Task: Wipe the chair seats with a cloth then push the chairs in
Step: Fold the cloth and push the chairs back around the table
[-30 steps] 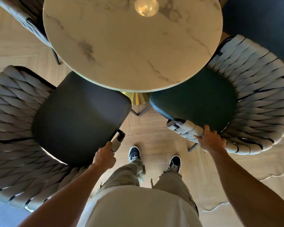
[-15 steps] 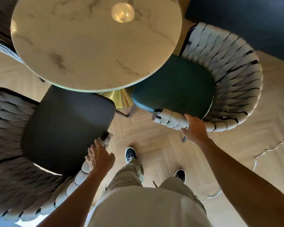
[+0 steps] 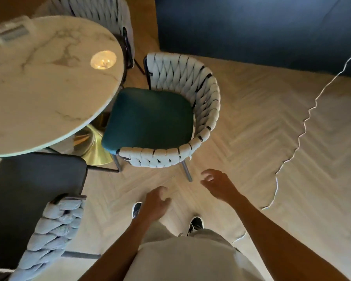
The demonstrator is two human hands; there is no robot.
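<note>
A woven-rope chair with a dark green seat (image 3: 150,116) stands tucked against the round marble table (image 3: 39,78). A second chair with a dark grey seat (image 3: 32,189) sits at the lower left, its woven armrest (image 3: 55,226) near me. My left hand (image 3: 155,203) hangs over the floor between the two chairs, fingers loosely curled and holding nothing. My right hand (image 3: 219,184) hovers just below the green chair's leg, fingers spread, touching nothing. No cloth is in view.
A third woven chair (image 3: 101,15) stands behind the table. A white box (image 3: 10,31) lies on the tabletop. The gold table base (image 3: 91,147) shows between the chairs. A dark blue wall (image 3: 251,27) is at the back, with herringbone floor (image 3: 251,128) to the right.
Both hands have let go of the chair armrests and drawn back over the floor. The view has swung right, so the table and chairs now sit further left.
</note>
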